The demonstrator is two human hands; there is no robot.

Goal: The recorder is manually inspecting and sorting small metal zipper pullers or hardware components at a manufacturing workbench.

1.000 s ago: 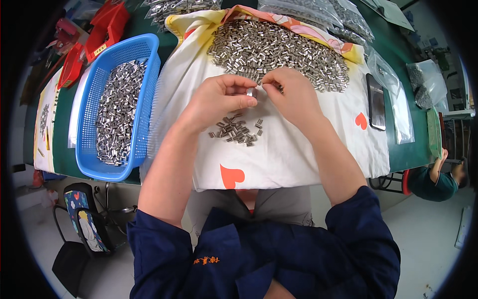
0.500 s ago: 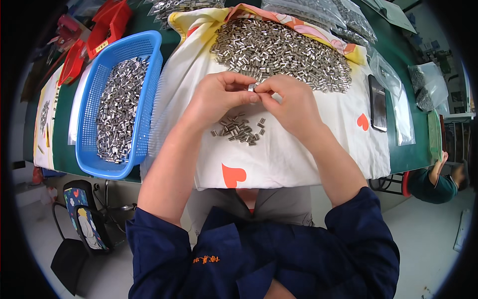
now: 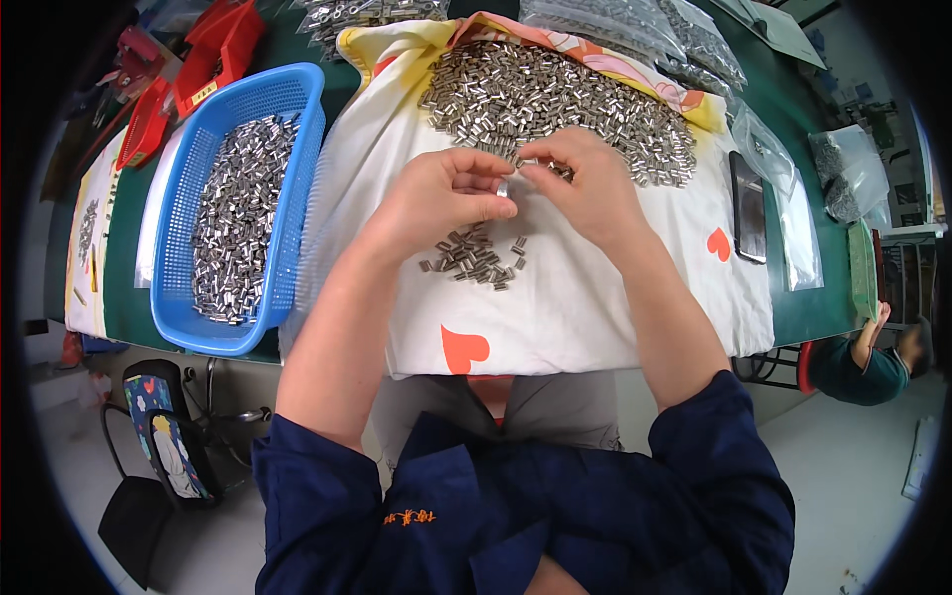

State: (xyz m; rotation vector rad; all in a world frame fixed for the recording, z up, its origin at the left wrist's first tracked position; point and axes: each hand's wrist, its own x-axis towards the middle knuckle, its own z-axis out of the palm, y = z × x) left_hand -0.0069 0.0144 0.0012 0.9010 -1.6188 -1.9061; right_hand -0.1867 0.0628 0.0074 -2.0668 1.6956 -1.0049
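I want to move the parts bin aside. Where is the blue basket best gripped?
Probably by the long rims of the blue basket, one hand on each, coming from above: its raised lip is bare, while the metal sleeves fill the inside. The left hand is nearest.

bare white cloth lies open toward the near edge; the small pile, large heap, blue basket and phone hem it in.

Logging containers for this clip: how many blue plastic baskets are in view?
1. The blue basket sits on the table to the person's left, beside the white cloth, holding small metal tubes. Nothing suggests another.
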